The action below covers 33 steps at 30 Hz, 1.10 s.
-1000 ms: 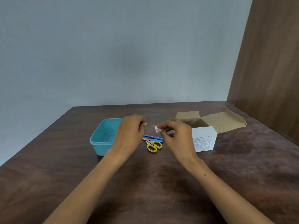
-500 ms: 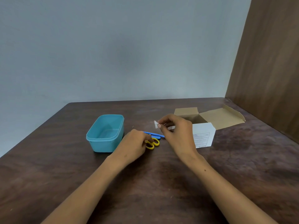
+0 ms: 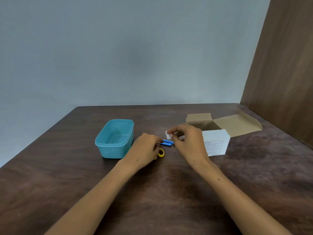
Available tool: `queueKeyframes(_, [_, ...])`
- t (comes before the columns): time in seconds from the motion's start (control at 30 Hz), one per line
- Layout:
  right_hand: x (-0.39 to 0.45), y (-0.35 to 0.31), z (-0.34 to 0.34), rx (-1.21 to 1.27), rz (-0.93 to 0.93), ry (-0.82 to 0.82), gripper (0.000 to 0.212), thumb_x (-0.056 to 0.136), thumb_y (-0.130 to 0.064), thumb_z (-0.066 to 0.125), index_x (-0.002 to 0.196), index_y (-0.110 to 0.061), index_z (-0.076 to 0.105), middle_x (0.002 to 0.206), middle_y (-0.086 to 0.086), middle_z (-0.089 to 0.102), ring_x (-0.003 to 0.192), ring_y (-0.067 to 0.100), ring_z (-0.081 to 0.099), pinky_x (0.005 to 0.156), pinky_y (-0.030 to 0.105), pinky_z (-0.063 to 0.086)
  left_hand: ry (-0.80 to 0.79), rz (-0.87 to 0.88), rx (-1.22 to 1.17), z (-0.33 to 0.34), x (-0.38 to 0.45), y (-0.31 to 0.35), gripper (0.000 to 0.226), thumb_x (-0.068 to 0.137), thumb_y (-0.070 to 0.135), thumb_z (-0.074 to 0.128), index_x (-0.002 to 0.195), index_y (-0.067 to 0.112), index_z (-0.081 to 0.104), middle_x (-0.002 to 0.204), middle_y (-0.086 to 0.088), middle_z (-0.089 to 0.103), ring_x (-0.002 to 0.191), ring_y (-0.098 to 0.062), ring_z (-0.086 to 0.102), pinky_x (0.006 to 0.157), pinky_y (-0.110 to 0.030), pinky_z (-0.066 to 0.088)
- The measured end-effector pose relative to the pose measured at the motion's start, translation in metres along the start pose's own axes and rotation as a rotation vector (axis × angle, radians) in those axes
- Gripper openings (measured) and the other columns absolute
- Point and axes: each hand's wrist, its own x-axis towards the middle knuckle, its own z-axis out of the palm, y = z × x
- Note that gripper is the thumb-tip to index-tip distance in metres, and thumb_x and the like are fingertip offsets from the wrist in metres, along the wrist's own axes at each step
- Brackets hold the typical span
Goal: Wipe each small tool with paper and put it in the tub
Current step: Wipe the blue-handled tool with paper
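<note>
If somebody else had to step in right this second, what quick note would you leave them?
Left hand: down on the table, fingers curled at the blue-handled tool and over the yellow scissors; whether it has a grip on either is unclear.
Right hand: pinches a small white paper above the tools.
Tub: left of the tools, nothing visible inside.
Done: paper in hand.
Left: wipe both tools and put them in the tub.

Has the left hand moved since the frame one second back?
Yes. The left hand has come down from in front of the teal tub and toward the right, onto the yellow scissors on the table beside the tub.
</note>
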Motion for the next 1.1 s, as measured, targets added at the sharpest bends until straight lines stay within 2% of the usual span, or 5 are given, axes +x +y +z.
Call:
queueKeyframes(0.2, [0.000, 0.001, 0.001, 0.002, 0.003, 0.002, 0.015, 0.082, -0.007, 0.065, 0.084, -0.019, 0.075, 0.088, -0.002, 0.071, 0.076, 0.010, 0.063, 0.068, 0.025, 0.050, 0.019, 0.054, 0.017, 0.008, 0.004, 0.002, 0.029, 0.091, 0.027, 0.055, 0.118, 0.020, 0.066, 0.091, -0.004, 0.072, 0.080, -0.017, 0.063, 0.069, -0.028, 0.047])
queueKeyframes(0.43, [0.000, 0.001, 0.000, -0.016, 0.024, 0.003, 0.014, 0.084, -0.009, 0.066, 0.090, -0.017, 0.075, 0.091, -0.002, 0.070, 0.076, 0.006, 0.061, 0.061, 0.005, 0.039, -0.040, 0.075, -0.013, 0.011, 0.002, 0.011, 0.051, 0.077, 0.052, 0.067, 0.116, 0.018, 0.065, 0.105, 0.001, 0.067, 0.091, -0.012, 0.060, 0.079, -0.026, 0.050])
queueKeyframes(0.6, [0.001, -0.001, -0.003, 0.001, 0.024, 0.012, 0.015, 0.083, -0.006, 0.065, 0.087, -0.016, 0.075, 0.089, -0.002, 0.071, 0.075, 0.006, 0.061, 0.062, 0.005, 0.041, -0.039, 0.065, -0.011, 0.007, 0.003, 0.014, 0.039, 0.082, 0.039, 0.068, 0.112, 0.015, 0.067, 0.106, -0.002, 0.065, 0.092, -0.012, 0.058, 0.072, -0.017, 0.037])
queueKeyframes(0.8, [0.000, -0.003, -0.007, 0.028, 0.025, 0.021, 0.016, 0.081, -0.004, 0.064, 0.084, -0.015, 0.075, 0.087, -0.002, 0.072, 0.074, 0.006, 0.061, 0.063, 0.009, 0.043, -0.063, 0.093, 0.067, 0.009, -0.003, 0.009, 0.023, 0.087, 0.033, 0.063, 0.098, 0.014, 0.071, 0.096, -0.003, 0.070, 0.093, -0.019, 0.059, 0.082, -0.030, 0.047])
queueKeyframes(1.1, [0.001, -0.003, -0.007, 0.007, 0.025, 0.013, 0.014, 0.082, -0.007, 0.065, 0.085, -0.015, 0.075, 0.088, -0.002, 0.072, 0.074, 0.008, 0.061, 0.062, 0.006, 0.040, -0.053, 0.063, 0.219, 0.005, -0.018, 0.015, 0.021, 0.097, 0.019, 0.045, 0.106, 0.010, 0.062, 0.102, -0.009, 0.064, 0.093, -0.024, 0.060, 0.080, -0.034, 0.048])
